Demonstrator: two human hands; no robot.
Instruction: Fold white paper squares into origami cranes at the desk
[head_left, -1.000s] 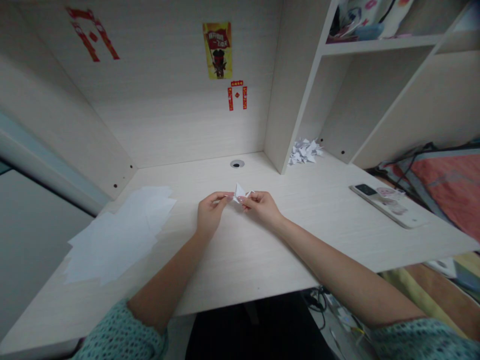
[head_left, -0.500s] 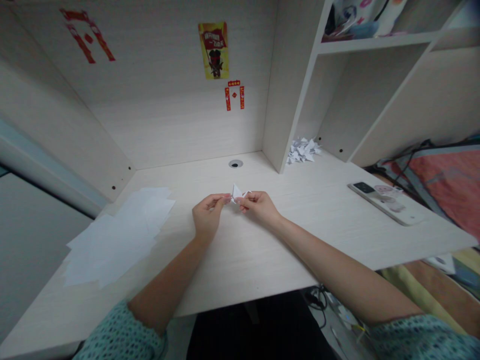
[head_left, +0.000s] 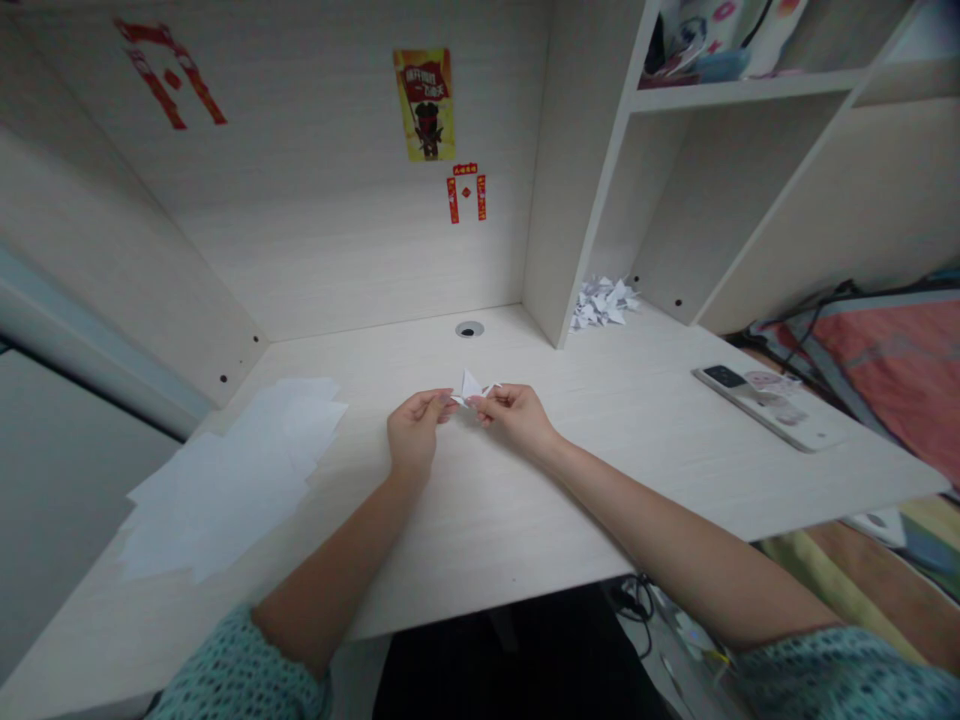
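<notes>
Pinching a small folded paper point(head_left: 471, 387) from both sides, the two hands meet over the middle of the desk point(head_left: 525, 520), somewhat nearer its back edge than its front. The left hand point(head_left: 412, 432) grips the left tip of the folded paper between thumb and forefinger, its other fingers curled in. The right hand point(head_left: 516, 412) grips the right side the same way, knuckles turned up. Pointed flaps of the paper stand up between the fingertips. Whether it rests on the desk top or is held just clear of it cannot be told. Both forearms are bare and run back to teal knitted sleeves point(head_left: 247, 680) at the lower edge of the view.

Left of the hands, a loose spread of flat white sheets point(head_left: 232, 480) lies on the desk, overlapping one another. Behind the hands, a round cable hole point(head_left: 469, 329) sits near the back wall. To the right, at the foot of the shelf divider, lies a small heap of folded paper shapes point(head_left: 602, 301). Farther right on the desk is a long flat white device point(head_left: 772, 408) with a dark patch at its far end. On the back wall hang a yellow poster point(head_left: 424, 103), small red stickers point(head_left: 466, 197) just below it, and a larger red sticker point(head_left: 169, 72) at upper left. Beyond the desk's right end lies a red and grey blanket point(head_left: 892, 370).
</notes>
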